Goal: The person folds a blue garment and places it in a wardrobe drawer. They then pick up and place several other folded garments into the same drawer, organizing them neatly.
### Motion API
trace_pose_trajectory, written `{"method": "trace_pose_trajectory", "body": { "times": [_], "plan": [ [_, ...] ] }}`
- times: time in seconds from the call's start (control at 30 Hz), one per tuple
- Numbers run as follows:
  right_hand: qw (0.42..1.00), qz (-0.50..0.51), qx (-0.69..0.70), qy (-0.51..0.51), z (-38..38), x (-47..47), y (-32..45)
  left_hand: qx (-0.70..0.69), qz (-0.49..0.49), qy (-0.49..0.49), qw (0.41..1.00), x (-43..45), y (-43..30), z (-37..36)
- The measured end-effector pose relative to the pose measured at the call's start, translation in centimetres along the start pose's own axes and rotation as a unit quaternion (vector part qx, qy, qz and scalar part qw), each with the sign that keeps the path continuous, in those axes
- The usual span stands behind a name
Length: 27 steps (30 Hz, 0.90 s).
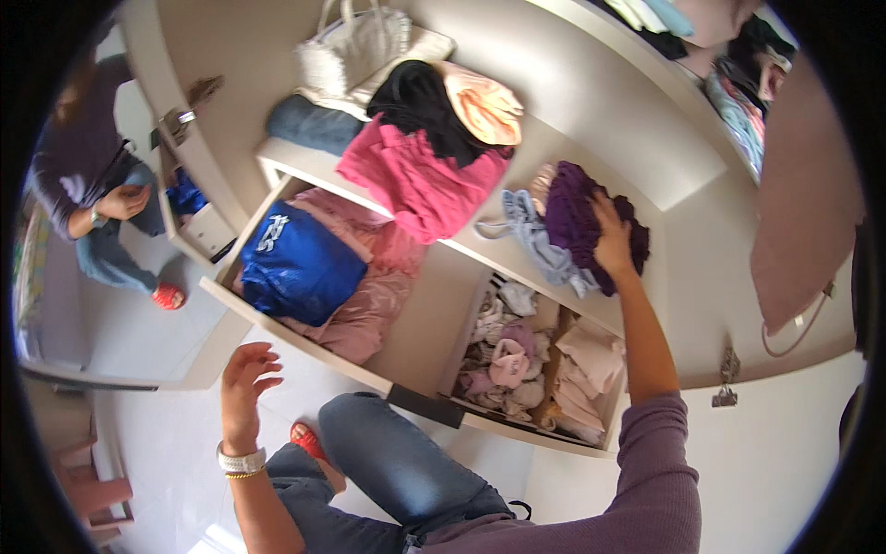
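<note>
My right hand point(612, 235) rests with spread fingers on a dark purple garment point(578, 215) on the wardrobe shelf, beside a light blue garment with a strap point(536, 235). My left hand point(249, 388) hangs in the air in front of the open drawer point(297, 339), its fingers apart and curled, nothing in it. In that drawer a folded blue garment with white lettering point(304, 266) lies on pink clothes point(377, 305). On the shelf above, a pink garment point(429, 180), a black one point(422, 104) and a peach one point(481, 104) are piled together.
Small garments point(509, 360) and pale pink cloths point(588, 367) fill the drawer's right-hand compartments. A white handbag point(353, 52) and a dark blue-grey folded garment point(311, 124) stand at the shelf's left. A mirror point(201, 339) on the left reflects me. A mauve garment point(803, 194) hangs at right.
</note>
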State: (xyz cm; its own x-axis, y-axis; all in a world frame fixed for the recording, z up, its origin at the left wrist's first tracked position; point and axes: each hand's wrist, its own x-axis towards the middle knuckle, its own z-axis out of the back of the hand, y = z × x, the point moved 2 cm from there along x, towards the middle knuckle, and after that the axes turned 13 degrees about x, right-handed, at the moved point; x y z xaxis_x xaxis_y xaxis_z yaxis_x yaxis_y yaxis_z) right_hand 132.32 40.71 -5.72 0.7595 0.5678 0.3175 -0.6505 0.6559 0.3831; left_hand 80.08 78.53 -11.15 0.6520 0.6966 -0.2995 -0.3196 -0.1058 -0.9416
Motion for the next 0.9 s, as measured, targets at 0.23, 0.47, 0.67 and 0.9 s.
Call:
{"method": "trace_pose_trajectory", "body": {
  "times": [0.23, 0.47, 0.67, 0.9],
  "plan": [
    [0.912, 0.292, 0.19, -0.216, 0.2, -2.6, 17.3, -0.016, 0.02, 0.003, 1.0, 0.0, -0.2, -0.2],
    [0.836, 0.222, 0.477, 0.155, -21.0, -2.8, 30.1, -0.019, 0.029, -0.005, 0.999, -0.5, -0.8, -0.6],
    [0.85, -0.044, 0.456, 0.262, -30.8, 1.3, 31.0, -0.04, 0.01, -0.006, 0.999, -1.3, -1.3, -0.2],
    [0.672, -0.106, 0.562, 0.471, -27.8, 1.9, 33.7, -0.036, 0.009, -0.021, 0.999, -1.5, -1.5, 1.3]
  ]
}}
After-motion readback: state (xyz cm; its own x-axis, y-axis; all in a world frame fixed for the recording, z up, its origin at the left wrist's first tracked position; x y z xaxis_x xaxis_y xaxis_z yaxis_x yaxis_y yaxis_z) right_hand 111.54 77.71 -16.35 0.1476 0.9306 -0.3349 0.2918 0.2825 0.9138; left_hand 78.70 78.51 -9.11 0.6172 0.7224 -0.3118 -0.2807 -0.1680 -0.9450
